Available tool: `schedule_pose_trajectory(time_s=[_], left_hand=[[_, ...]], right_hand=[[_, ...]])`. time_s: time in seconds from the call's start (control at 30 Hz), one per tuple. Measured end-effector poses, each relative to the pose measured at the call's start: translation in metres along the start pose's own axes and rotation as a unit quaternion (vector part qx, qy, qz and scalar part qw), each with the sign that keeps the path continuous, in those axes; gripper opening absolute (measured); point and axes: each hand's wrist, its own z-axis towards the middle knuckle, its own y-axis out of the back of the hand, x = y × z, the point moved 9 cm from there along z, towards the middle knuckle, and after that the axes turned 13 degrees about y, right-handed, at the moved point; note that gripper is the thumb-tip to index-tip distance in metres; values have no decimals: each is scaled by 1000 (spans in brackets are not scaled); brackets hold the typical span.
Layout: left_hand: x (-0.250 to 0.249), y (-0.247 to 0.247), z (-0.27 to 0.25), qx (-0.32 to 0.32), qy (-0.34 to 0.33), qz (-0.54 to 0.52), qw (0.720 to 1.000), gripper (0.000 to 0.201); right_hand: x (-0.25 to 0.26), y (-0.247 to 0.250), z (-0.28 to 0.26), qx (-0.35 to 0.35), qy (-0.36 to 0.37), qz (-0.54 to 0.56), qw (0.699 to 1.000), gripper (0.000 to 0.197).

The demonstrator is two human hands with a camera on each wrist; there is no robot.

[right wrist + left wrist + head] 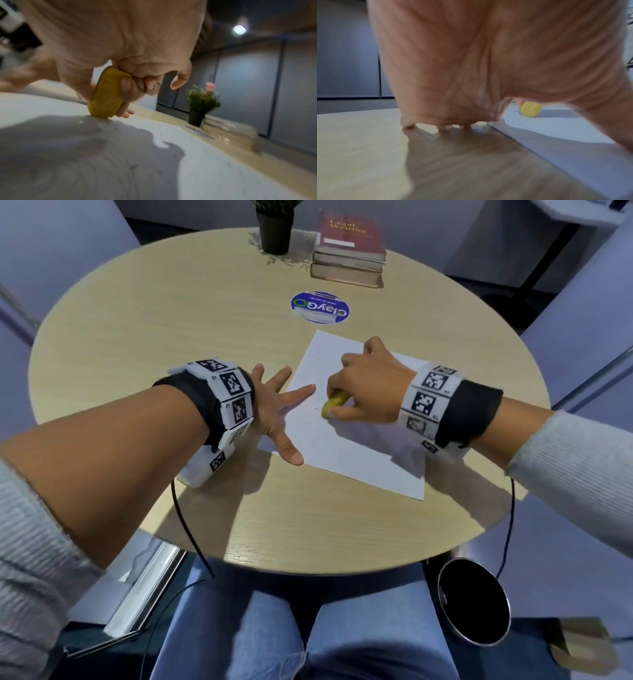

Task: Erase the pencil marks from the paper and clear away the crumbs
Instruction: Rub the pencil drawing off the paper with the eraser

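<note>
A white sheet of paper (356,440) lies on the round wooden table (171,320), dotted with small dark crumbs (318,361). My right hand (366,385) grips a yellow eraser (335,402) and presses its tip on the paper near the left edge. The right wrist view shows the eraser (106,94) standing on the sheet (205,155) with fingers curled round it. My left hand (277,409) lies spread flat, its fingers on the paper's left edge and the table. From the left wrist view, the eraser (530,108) shows beyond the palm.
At the table's far side stand a potted plant (274,227) and a stack of books (349,251). A round blue sticker (320,308) lies just beyond the paper. A dark metal bin (474,601) stands on the floor at my right knee.
</note>
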Motion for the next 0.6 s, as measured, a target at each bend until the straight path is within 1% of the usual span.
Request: schedule_pose_trajectory(time_s=[0.1, 0.13, 0.2, 0.23, 0.27, 0.3, 0.33, 0.37, 0.4, 0.47, 0.5, 0.53, 0.6], left_hand=[[1, -1, 2, 7, -1, -2, 1000, 131], [1, -1, 2, 6, -3, -6, 1000, 131], [-2, -1, 0, 6, -7, -11, 1000, 134], [-2, -1, -1, 8, -8, -11, 1000, 139], [-2, -2, -1, 11, -8, -9, 1000, 142], [-1, -2, 0, 13, -8, -6, 1000, 141], [0, -1, 0, 14, -9, -4, 1000, 137], [0, 0, 0, 13, -9, -4, 1000, 133], [0, 0, 0, 9, -9, -5, 1000, 130], [-2, 1, -1, 3, -12, -3, 1000, 127], [-2, 0, -1, 3, -12, -4, 1000, 126], [-2, -1, 0, 4, -11, -6, 1000, 127], [0, -2, 2, 6, -12, -7, 1000, 129]], right_hand=[[34, -6, 1, -2, 78, 5, 997, 35], [33, -5, 3, -4, 76, 13, 997, 33], [10, -1, 6, -8, 13, 19, 1000, 37], [4, 1, 7, -12, -3, 6, 1000, 38], [6, 3, 9, -19, 6, 4, 1000, 36], [15, 3, 11, -28, 37, 15, 999, 32], [28, 3, 13, -33, 74, 24, 996, 28], [39, 1, 12, -27, 94, 24, 995, 26], [38, 2, 14, -24, 93, 10, 995, 30], [19, 4, 14, -19, 42, -17, 999, 36], [14, 4, 13, -16, 24, -23, 999, 35], [16, 4, 13, -21, 30, -17, 999, 32], [38, 3, 10, -32, 90, -11, 995, 28]])
